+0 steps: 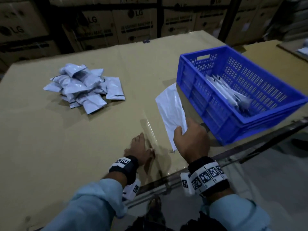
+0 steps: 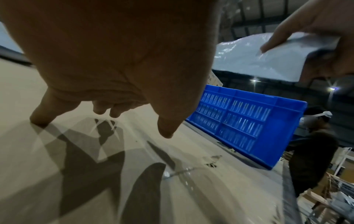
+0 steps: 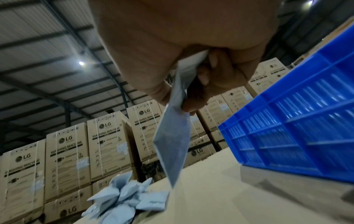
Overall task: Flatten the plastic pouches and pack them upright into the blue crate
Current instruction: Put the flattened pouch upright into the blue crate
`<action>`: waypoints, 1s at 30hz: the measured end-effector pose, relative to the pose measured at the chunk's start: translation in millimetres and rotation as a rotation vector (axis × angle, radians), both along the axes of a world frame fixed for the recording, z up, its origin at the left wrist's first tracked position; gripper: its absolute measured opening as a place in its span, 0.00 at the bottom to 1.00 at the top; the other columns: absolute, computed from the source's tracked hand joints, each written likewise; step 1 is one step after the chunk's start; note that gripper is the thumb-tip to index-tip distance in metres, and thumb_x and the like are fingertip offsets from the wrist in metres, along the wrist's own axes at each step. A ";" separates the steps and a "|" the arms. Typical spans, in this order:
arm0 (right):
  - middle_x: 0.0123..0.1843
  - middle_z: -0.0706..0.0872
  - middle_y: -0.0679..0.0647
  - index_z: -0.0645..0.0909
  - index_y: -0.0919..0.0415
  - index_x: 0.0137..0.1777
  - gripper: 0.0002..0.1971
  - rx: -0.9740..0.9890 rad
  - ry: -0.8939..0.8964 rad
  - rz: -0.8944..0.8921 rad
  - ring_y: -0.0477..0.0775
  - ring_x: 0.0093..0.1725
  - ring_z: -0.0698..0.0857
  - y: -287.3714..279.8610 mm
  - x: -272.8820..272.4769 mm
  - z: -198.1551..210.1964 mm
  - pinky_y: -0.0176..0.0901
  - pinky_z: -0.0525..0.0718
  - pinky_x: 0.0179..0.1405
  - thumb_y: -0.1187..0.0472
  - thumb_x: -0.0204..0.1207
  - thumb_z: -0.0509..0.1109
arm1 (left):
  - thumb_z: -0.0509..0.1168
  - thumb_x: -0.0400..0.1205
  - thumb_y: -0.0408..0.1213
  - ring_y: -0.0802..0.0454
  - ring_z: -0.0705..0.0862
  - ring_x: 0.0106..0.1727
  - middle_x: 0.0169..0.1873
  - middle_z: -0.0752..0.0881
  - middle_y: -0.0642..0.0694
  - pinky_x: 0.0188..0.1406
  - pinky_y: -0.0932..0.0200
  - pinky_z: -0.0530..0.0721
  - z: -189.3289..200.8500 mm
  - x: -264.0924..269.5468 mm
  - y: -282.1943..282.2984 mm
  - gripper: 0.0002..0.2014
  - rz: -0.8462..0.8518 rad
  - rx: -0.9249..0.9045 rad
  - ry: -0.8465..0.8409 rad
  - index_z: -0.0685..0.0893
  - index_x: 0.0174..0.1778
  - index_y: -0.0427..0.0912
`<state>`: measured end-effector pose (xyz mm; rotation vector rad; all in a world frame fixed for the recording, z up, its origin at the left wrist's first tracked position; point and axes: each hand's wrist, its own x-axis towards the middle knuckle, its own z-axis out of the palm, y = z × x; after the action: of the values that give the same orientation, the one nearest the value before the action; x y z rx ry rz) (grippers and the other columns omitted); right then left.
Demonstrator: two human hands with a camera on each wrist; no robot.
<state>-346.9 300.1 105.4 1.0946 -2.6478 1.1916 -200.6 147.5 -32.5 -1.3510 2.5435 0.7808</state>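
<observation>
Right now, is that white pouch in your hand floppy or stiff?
Probably floppy: the pouch is held at one end by the right hand and looks creased and slightly bent. Likely light, since thumb and fingers alone hold it up. Its glossy plastic may be a bit slippery.

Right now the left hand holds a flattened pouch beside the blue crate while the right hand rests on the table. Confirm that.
Wrong: the hands are swapped. The head view shows the right hand holding the pouch beside the blue crate; the left hand rests on the table.

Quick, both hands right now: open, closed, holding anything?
Left hand: open, fingers spread, resting on the cardboard tabletop, holding nothing.
Right hand: closed, grip on a flattened white pouch.
</observation>
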 end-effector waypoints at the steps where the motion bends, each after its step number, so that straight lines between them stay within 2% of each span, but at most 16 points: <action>1: 0.30 0.73 0.54 0.69 0.58 0.37 0.11 -0.015 0.020 0.000 0.65 0.33 0.75 -6.0 -7.2 5.2 0.50 0.74 0.30 0.57 0.74 0.68 | 0.58 0.79 0.64 0.38 0.60 0.84 0.84 0.61 0.41 0.74 0.29 0.72 -2.3 -11.3 -10.0 0.46 -0.011 -0.015 0.006 0.50 0.87 0.44; 3: 0.32 0.77 0.55 0.71 0.57 0.41 0.09 -0.042 0.060 0.011 0.64 0.35 0.77 -17.4 -23.7 19.5 0.50 0.74 0.32 0.55 0.76 0.68 | 0.56 0.74 0.65 0.37 0.66 0.78 0.77 0.69 0.40 0.70 0.31 0.76 -10.3 -35.9 -32.5 0.45 -0.003 -0.044 -0.005 0.57 0.83 0.44; 5: 0.33 0.79 0.53 0.69 0.54 0.42 0.10 -0.077 0.096 0.026 0.62 0.35 0.77 -26.5 -41.5 32.3 0.49 0.72 0.31 0.53 0.77 0.68 | 0.56 0.73 0.66 0.37 0.69 0.75 0.74 0.71 0.40 0.69 0.33 0.77 -16.2 -56.5 -49.4 0.44 -0.015 -0.062 -0.023 0.59 0.81 0.43; 9: 0.30 0.77 0.54 0.68 0.58 0.37 0.15 -0.136 0.131 -0.033 0.63 0.32 0.76 -36.9 -75.8 54.4 0.56 0.77 0.29 0.50 0.78 0.68 | 0.62 0.79 0.67 0.38 0.64 0.80 0.80 0.64 0.41 0.71 0.32 0.75 -14.5 -76.1 -63.8 0.46 -0.061 -0.053 -0.024 0.53 0.86 0.43; 13: 0.29 0.75 0.54 0.68 0.59 0.36 0.15 -0.152 0.087 -0.039 0.65 0.33 0.76 -42.0 -117.4 76.3 0.58 0.77 0.33 0.51 0.77 0.68 | 0.61 0.83 0.65 0.39 0.52 0.88 0.88 0.48 0.41 0.78 0.29 0.67 -6.9 -96.2 -64.5 0.50 -0.027 -0.057 -0.108 0.41 0.89 0.43; 17: 0.33 0.81 0.55 0.78 0.63 0.40 0.13 -0.108 0.002 -0.016 0.64 0.38 0.81 -46.4 -175.0 92.9 0.53 0.74 0.35 0.54 0.77 0.72 | 0.56 0.86 0.58 0.35 0.50 0.88 0.88 0.46 0.39 0.79 0.29 0.66 -5.0 -126.1 -62.1 0.42 -0.041 -0.056 -0.185 0.43 0.89 0.43; 19: 0.36 0.85 0.56 0.82 0.63 0.43 0.11 -0.064 -0.024 -0.013 0.63 0.40 0.83 -46.5 -204.1 101.2 0.51 0.77 0.36 0.54 0.78 0.72 | 0.54 0.86 0.57 0.34 0.50 0.87 0.88 0.46 0.38 0.80 0.29 0.65 -8.3 -144.6 -60.9 0.41 -0.100 -0.013 -0.204 0.45 0.89 0.44; 21: 0.39 0.87 0.57 0.83 0.63 0.46 0.11 -0.027 -0.025 -0.016 0.63 0.41 0.84 -45.6 -231.0 106.7 0.52 0.82 0.39 0.53 0.78 0.72 | 0.56 0.84 0.63 0.30 0.50 0.87 0.88 0.45 0.35 0.81 0.29 0.63 -10.7 -163.9 -58.3 0.45 -0.156 -0.012 -0.240 0.44 0.90 0.44; 24: 0.38 0.86 0.55 0.83 0.63 0.45 0.11 0.012 -0.059 -0.003 0.58 0.37 0.82 -46.0 -268.5 110.5 0.49 0.76 0.35 0.54 0.78 0.72 | 0.58 0.82 0.70 0.26 0.47 0.87 0.88 0.42 0.31 0.84 0.32 0.59 -8.5 -187.6 -51.9 0.52 -0.175 -0.025 -0.285 0.40 0.90 0.43; 27: 0.35 0.84 0.50 0.83 0.62 0.43 0.10 0.018 -0.116 -0.010 0.53 0.36 0.82 -50.0 -305.8 109.0 0.47 0.72 0.35 0.55 0.77 0.73 | 0.62 0.75 0.76 0.25 0.45 0.87 0.88 0.38 0.31 0.84 0.30 0.59 -10.3 -201.1 -52.2 0.61 -0.173 -0.065 -0.330 0.38 0.90 0.43; 30: 0.35 0.84 0.54 0.82 0.64 0.42 0.11 0.054 -0.088 -0.042 0.62 0.38 0.81 -53.6 -341.3 99.7 0.48 0.73 0.38 0.55 0.76 0.73 | 0.72 0.71 0.72 0.26 0.39 0.88 0.87 0.31 0.38 0.80 0.23 0.64 -12.7 -206.9 -51.0 0.66 -0.100 -0.013 -0.373 0.33 0.89 0.48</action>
<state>-688.2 246.5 205.1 1.0113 -2.7691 1.1951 -407.4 96.5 -45.3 -1.2276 2.3027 0.4447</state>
